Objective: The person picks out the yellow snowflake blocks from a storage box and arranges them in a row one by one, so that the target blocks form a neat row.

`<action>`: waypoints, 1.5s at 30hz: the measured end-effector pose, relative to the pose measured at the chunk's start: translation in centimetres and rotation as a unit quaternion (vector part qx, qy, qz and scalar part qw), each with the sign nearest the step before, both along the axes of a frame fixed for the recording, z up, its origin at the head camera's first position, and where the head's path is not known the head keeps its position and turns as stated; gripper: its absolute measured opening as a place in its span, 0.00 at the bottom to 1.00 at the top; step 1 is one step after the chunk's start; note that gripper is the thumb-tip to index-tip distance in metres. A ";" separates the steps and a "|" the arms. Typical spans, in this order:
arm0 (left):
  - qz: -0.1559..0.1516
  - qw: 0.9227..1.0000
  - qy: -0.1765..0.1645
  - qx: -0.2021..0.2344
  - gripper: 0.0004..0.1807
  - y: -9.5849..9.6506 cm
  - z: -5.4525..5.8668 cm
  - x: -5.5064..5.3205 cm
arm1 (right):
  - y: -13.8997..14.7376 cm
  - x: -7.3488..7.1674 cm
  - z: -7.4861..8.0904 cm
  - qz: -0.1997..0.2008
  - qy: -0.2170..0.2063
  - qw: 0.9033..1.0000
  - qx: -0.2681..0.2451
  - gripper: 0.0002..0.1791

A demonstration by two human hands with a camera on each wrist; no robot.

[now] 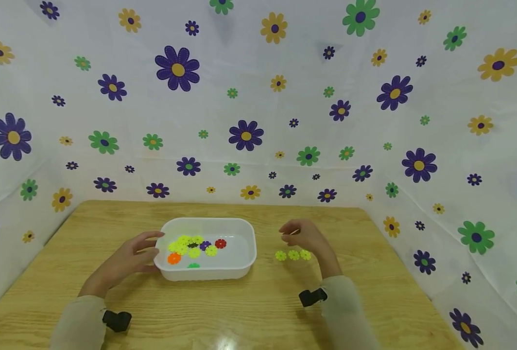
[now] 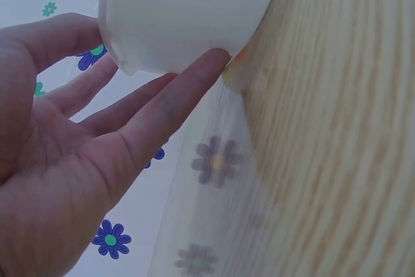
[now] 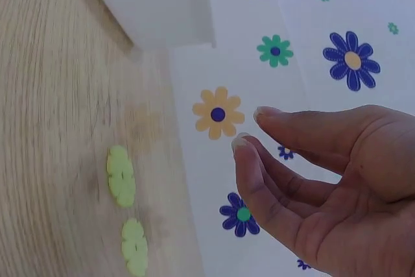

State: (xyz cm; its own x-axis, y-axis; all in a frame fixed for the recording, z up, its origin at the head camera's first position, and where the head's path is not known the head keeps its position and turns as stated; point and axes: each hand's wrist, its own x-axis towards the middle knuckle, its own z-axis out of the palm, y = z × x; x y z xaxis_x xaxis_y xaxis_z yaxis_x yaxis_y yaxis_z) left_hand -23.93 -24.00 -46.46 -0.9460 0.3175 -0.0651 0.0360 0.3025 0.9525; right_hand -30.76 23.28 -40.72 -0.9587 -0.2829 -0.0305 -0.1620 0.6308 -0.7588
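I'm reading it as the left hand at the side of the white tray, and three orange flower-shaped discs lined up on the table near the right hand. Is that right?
Not quite: the three discs near the right hand are yellow-green, not orange, as the head view shows. The left hand is at the white tray, as you said.
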 end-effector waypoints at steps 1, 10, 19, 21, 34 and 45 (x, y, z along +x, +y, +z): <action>0.001 1.000 0.000 -0.001 0.35 0.0 0.0 0.0 | -0.7 0.0 0.3 0.006 -0.001 1.000 0.001 0.13; -0.002 1.000 -0.007 0.001 0.36 -0.1 -0.1 -0.1 | -5.9 -0.1 1.5 0.048 0.003 0.999 0.014 0.08; 0.001 1.000 -0.008 -0.011 0.36 0.1 0.0 -0.1 | -9.5 -0.6 1.0 0.106 -0.006 0.994 0.021 0.08; 0.001 1.000 -0.009 -0.010 0.36 0.0 0.0 -0.1 | -10.3 -0.7 0.8 0.118 -0.005 0.993 0.025 0.07; 0.003 1.000 -0.006 -0.010 0.36 0.0 0.1 -0.1 | -14.3 -1.8 -1.8 0.146 -0.029 0.988 0.033 0.09; 0.003 1.000 0.002 -0.011 0.35 0.0 0.2 -0.1 | -16.2 -1.7 -2.6 0.121 -0.029 0.990 0.073 0.05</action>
State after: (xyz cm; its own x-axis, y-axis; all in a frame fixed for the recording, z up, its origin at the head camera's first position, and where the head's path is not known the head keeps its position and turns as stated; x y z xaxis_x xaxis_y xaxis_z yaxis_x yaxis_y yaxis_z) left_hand -23.99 -23.95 -46.28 -0.9481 0.3106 -0.0673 0.0388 0.3230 0.9456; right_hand -32.41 7.12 -43.36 -0.8589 -0.4926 -0.1401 -0.2808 0.6818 -0.6755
